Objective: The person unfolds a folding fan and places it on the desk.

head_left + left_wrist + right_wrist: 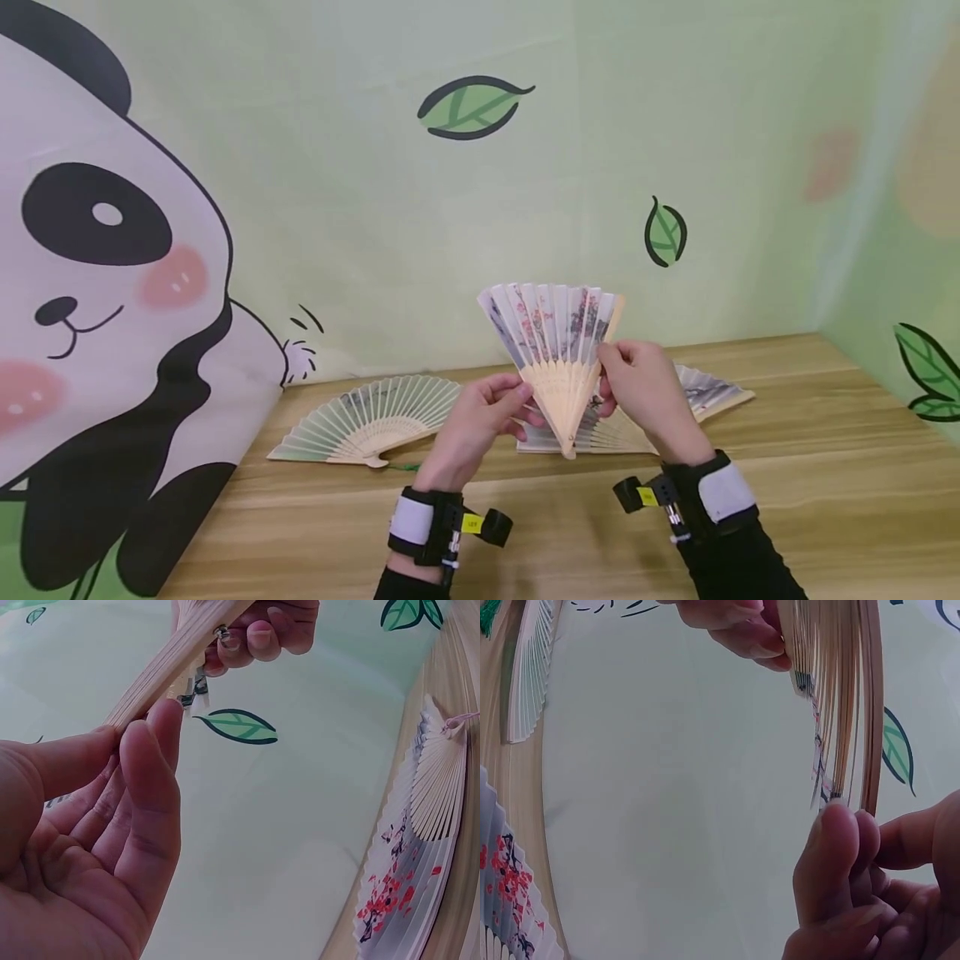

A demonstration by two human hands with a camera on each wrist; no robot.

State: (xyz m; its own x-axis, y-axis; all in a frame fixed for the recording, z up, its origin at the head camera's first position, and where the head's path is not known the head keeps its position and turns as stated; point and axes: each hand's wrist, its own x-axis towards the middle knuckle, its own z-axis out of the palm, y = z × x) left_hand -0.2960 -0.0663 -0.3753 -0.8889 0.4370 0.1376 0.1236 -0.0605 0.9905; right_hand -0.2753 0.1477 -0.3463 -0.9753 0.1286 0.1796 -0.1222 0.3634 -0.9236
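Observation:
In the head view, a folding fan [551, 329] with pale ribs and printed flowers is held up, partly spread, its pivot end pointing down. My left hand [483, 412] pinches the fan's left side near the ribs between thumb and fingers. On the other side, my right hand [647, 390] pinches the outer rib at the edge of the printed leaf. The left wrist view shows the bare wooden guard [169, 671] between the left thumb and fingers. Many thin ribs [840, 690] appear edge-on above the right fingertips in the right wrist view.
A green folding fan [367, 421] lies spread on the wooden table [300, 525] at the left, with a green tassel. Behind the hands lies another spread fan [708, 390], greyish white with red blossoms. A panda-printed backdrop [360, 208] stands behind the table.

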